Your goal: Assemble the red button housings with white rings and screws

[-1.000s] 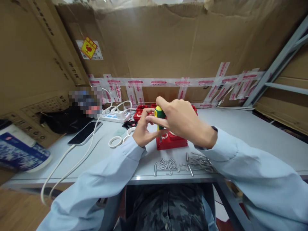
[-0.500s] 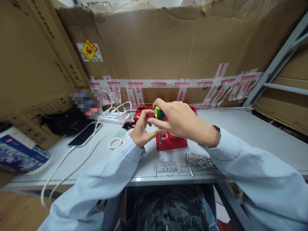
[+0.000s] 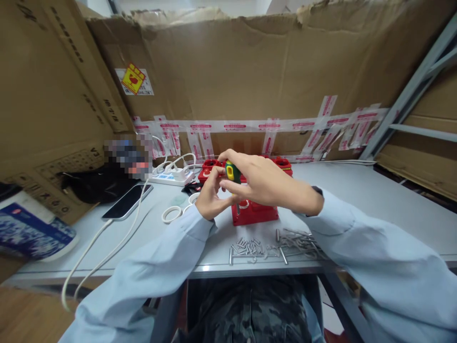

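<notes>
My right hand (image 3: 262,178) is wrapped round the green and yellow handle of a screwdriver (image 3: 233,172), held upright with its shank pointing down over a red block-like part (image 3: 255,216). My left hand (image 3: 212,195) curls in from the other side, thumb and fingers bent towards the screwdriver; its fingertips are partly hidden behind my right hand, so what they grip does not show. White ring shapes show on top of the red part. In front of it lie a pile of small screws (image 3: 250,246) and several longer metal pins (image 3: 283,256).
More red parts (image 3: 282,164) stand behind my hands. To the left are white rings (image 3: 172,214), a phone (image 3: 128,202) on a cable, a power strip (image 3: 173,176) and a white-blue tub (image 3: 34,224). Cardboard (image 3: 228,71) walls the back; a metal shelf frame (image 3: 410,90) rises right.
The screwdriver handle has turned and leans slightly left, with its yellow patch now facing me. My right fingers have shifted on it. My left hand stays nearly in place.
</notes>
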`<state>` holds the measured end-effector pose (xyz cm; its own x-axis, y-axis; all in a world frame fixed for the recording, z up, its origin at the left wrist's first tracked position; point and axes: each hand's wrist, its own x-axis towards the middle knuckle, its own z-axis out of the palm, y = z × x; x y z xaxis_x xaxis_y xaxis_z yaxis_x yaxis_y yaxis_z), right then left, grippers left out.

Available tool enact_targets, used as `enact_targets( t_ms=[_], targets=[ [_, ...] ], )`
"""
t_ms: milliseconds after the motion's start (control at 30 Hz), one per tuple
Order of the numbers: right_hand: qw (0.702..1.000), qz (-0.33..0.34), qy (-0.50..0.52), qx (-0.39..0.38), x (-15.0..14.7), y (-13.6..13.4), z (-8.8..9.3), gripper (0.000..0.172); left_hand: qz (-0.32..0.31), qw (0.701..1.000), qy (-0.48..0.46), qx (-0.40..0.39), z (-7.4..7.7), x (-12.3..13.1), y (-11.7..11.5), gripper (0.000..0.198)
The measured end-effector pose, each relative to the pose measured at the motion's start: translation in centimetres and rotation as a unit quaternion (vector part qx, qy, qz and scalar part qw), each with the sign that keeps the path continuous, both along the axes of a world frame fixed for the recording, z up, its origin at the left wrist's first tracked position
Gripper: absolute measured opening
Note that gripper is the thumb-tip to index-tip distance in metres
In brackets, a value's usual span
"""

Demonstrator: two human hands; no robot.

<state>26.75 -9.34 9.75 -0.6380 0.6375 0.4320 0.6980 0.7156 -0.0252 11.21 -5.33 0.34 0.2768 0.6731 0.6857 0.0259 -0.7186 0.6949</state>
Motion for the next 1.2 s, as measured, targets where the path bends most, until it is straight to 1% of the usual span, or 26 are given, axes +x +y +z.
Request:
enact_targets(
  t_ms=[67, 133, 233, 367, 433, 467, 533, 600, 667, 700, 767, 800, 833, 867, 900, 967, 1067, 1133, 1200],
  targets=[
    [0.998, 0.05, -0.002, -0.03, 0.8, -0.1, 0.3, 0.036, -0.011, 1.0, 0.003, -0.008, 0.1, 0.1, -0.2, 0.054],
    [0.997, 0.055, -0.002, -0.045, 1.2, 0.0, 0.6, 0.032, -0.014, 1.0, 0.007, -0.011, 0.2, 0.2, -0.4, 0.052],
    [1.0, 0.0, -0.007, -0.024, 1.0, 0.2, 0.9, 0.027, 0.011, 1.0, 0.024, 0.007, -0.1, 0.3, -0.3, 0.048],
    [0.993, -0.099, -0.013, 0.064, 0.0, 0.7, 0.5, 0.035, 0.057, 0.996, 0.048, 0.039, -0.6, 0.0, 0.3, 0.034],
    [0.989, -0.122, -0.017, 0.083, -0.2, 0.8, 0.3, 0.039, 0.072, 0.995, 0.054, 0.033, -0.7, -0.1, 0.5, 0.028],
    [0.989, -0.121, -0.017, 0.081, -0.1, 0.8, 0.2, 0.04, 0.08, 0.995, 0.057, 0.029, -0.7, -0.1, 0.5, 0.027],
    [0.995, -0.084, -0.01, 0.058, 0.3, 0.7, 0.3, 0.04, 0.089, 0.994, 0.058, 0.027, -0.7, 0.0, 0.4, 0.026],
    [1.0, -0.009, -0.003, 0.009, 0.9, 0.3, 0.8, 0.034, 0.087, 0.994, 0.062, 0.035, -0.8, 0.0, 0.3, 0.024],
    [0.997, 0.064, -0.008, -0.052, 1.4, -0.1, 1.5, 0.03, 0.077, 0.993, 0.082, 0.046, -1.1, -0.1, 0.4, 0.022],
    [0.993, 0.086, -0.01, -0.076, 1.6, -0.2, 1.8, 0.029, 0.066, 0.991, 0.105, 0.05, -1.4, -0.2, 0.5, 0.028],
    [0.988, 0.111, -0.006, -0.108, 1.7, -0.3, 2.3, 0.027, 0.025, 0.982, 0.177, 0.058, -2.1, -0.4, 0.9, 0.056],
    [0.986, 0.119, 0.003, -0.115, 1.6, -0.3, 2.4, 0.025, 0.0, 0.973, 0.223, 0.059, -2.5, -0.6, 1.2, 0.069],
    [0.985, 0.127, 0.015, -0.117, 1.6, -0.2, 2.5, 0.023, -0.024, 0.961, 0.27, 0.056, -2.9, -0.7, 1.5, 0.077],
    [0.984, 0.135, 0.028, -0.117, 1.4, 0.0, 2.4, 0.022, -0.043, 0.948, 0.313, 0.049, -3.2, -0.8, 1.8, 0.08],
    [0.982, 0.14, 0.044, -0.116, 1.3, 0.1, 2.3, 0.021, -0.051, 0.936, 0.346, 0.04, -3.5, -0.9, 2.0, 0.078],
    [0.979, 0.145, 0.086, -0.112, 1.2, 0.5, 1.8, 0.021, -0.045, 0.923, 0.382, 0.022, -4.0, -1.0, 2.3, 0.072],
    [0.962, 0.176, 0.15, -0.148, 1.0, 1.2, 1.2, 0.025, -0.029, 0.921, 0.388, 0.02, -4.1, -1.0, 2.4, 0.07],
    [0.944, 0.211, 0.169, -0.189, 0.9, 1.6, 1.0, 0.026, -0.025, 0.921, 0.389, 0.019, -4.0, -1.0, 2.3, 0.07],
    [0.938, 0.217, 0.179, -0.201, 0.7, 2.0, 0.8, 0.027, -0.02, 0.922, 0.387, 0.014, -4.0, -1.0, 2.2, 0.075]
  ],
)
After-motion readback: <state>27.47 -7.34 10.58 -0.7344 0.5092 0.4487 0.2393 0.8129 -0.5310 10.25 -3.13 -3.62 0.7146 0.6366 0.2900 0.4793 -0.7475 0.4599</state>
